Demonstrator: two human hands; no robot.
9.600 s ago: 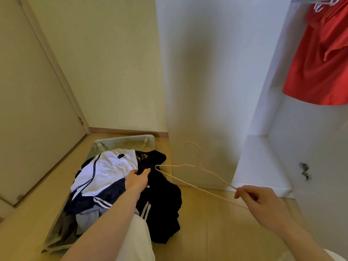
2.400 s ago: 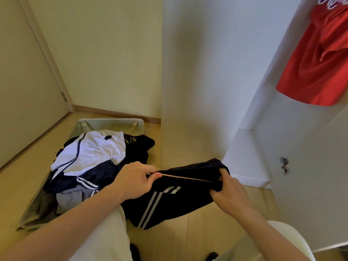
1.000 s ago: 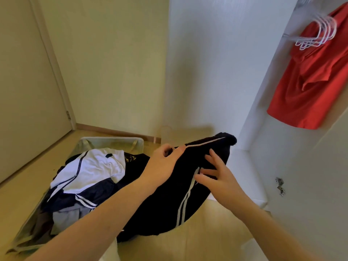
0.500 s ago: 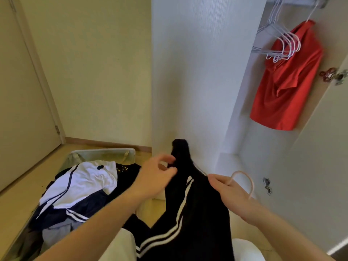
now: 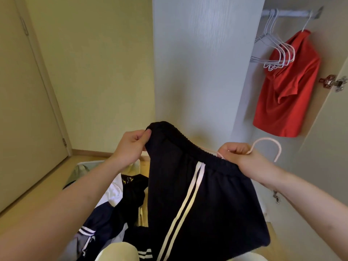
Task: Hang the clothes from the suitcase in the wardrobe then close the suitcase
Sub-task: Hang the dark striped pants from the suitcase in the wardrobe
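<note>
Black shorts with white side stripes [image 5: 197, 200] hang in front of me on a pale pink hanger [image 5: 267, 146]. My left hand [image 5: 131, 147] pinches the waistband at its upper left end. My right hand [image 5: 239, 157] grips the hanger at the base of its hook, against the waistband's right end. Most of the hanger is hidden inside the shorts. Below on the left lies the open suitcase [image 5: 88, 164] with white, navy and black clothes [image 5: 116, 202] piled in it. The wardrobe rail [image 5: 290, 13] is at the upper right.
A red shirt [image 5: 286, 87] hangs from the rail beside several empty white hangers [image 5: 276, 51]. A white wardrobe side panel [image 5: 199, 63] stands straight ahead. The open wardrobe door with its hinge [image 5: 333, 83] is at the right edge. A closed door [image 5: 20, 110] is at the left.
The shorts have been lifted higher and spread wider along the hanger. My left hand moved from the bunched top to the waistband's left end. My view tilted up toward the rail.
</note>
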